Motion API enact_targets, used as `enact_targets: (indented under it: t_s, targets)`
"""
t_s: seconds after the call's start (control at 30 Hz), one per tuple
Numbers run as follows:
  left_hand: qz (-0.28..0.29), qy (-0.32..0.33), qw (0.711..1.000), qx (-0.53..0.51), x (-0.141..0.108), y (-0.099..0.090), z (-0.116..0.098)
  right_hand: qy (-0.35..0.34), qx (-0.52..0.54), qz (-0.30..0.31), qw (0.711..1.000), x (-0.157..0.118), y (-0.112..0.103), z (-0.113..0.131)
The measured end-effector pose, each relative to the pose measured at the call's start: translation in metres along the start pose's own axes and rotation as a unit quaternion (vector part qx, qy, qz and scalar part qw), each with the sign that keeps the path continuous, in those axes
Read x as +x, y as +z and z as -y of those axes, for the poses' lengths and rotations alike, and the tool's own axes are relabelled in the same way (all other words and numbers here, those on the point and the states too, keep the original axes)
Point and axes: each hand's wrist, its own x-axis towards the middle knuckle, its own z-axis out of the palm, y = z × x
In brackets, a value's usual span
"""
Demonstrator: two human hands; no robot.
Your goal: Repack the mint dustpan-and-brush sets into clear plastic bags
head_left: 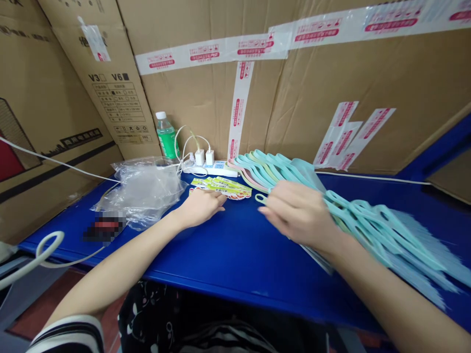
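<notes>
Open tabletop point(235, 255) lies between plastic bags point(147, 191) and brushes point(386, 225); cardboard point(198, 93) blocks behind.

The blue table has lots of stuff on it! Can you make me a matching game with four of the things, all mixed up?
Things:
1. Bottle
2. Plastic bag
3. Printed cards
4. Power strip

Clues:
A. Yellow-green, right by the left hand
B. Has two white plugs standing in it
C. Wears a white cap
D. See-through and crumpled

Right pairs: 1-C, 2-D, 3-A, 4-B
</notes>
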Motion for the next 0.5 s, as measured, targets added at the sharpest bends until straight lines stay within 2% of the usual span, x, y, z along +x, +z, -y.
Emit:
enact_targets:
  t_s: [0.1, 0.23, 0.5]
  targets:
    - [-0.001, -0.013, 1.0, 0.003, 0.001, 0.002, 0.003, -0.029, 0.009, 0.024, 0.999, -0.001, 0.016, 0.007]
    - [-0.006, -0.029, 1.0, 0.007, 0.001, 0.004, 0.002, -0.007, 0.029, 0.098, 0.995, -0.005, 0.031, 0.01]
    - [-0.035, -0.022, 0.999, -0.034, 0.0, 0.005, -0.004, 0.063, 0.037, 0.189, 0.979, -0.005, 0.027, 0.008]
